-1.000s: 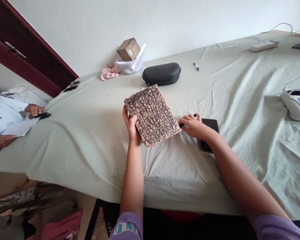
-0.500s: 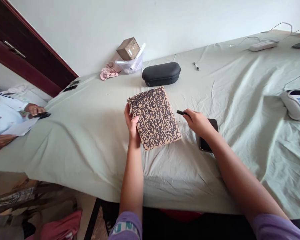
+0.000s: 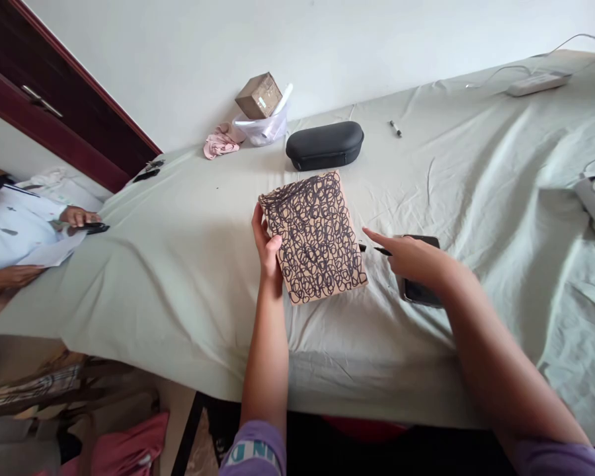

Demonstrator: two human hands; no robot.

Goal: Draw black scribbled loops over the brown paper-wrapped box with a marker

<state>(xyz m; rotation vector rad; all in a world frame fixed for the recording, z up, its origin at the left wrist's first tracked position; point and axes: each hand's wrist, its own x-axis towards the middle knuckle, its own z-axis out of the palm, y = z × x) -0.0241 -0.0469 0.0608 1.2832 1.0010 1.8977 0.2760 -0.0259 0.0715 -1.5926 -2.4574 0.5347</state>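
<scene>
My left hand [image 3: 269,248] is closed on the left edge of a brown cardboard box [image 3: 317,238], its thumb on the front face. Black looping scribbles cover that face, and the box tilts toward me. To its right, my right hand [image 3: 409,258] holds a black marker [image 3: 383,251], mostly hidden by the hand, with a dark tip showing. The index finger stretches out toward the box. A small black piece [image 3: 361,247], perhaps the marker's cap, shows at the box's right edge; what supports it is hidden. Under my right hand lies a dark phone [image 3: 421,291].
A black hard case [image 3: 324,145] lies behind the box. Farther back are a small carton [image 3: 259,96] on a plastic tub [image 3: 265,129], a pink cloth [image 3: 221,141] and another marker [image 3: 395,128]. A power strip [image 3: 538,84] lies far right. Another person's hand [image 3: 79,216] rests at left.
My right index finger has straightened, and the marker now shows a thin dark tip, with a separate black piece beside the box. The whole view has shifted slightly.
</scene>
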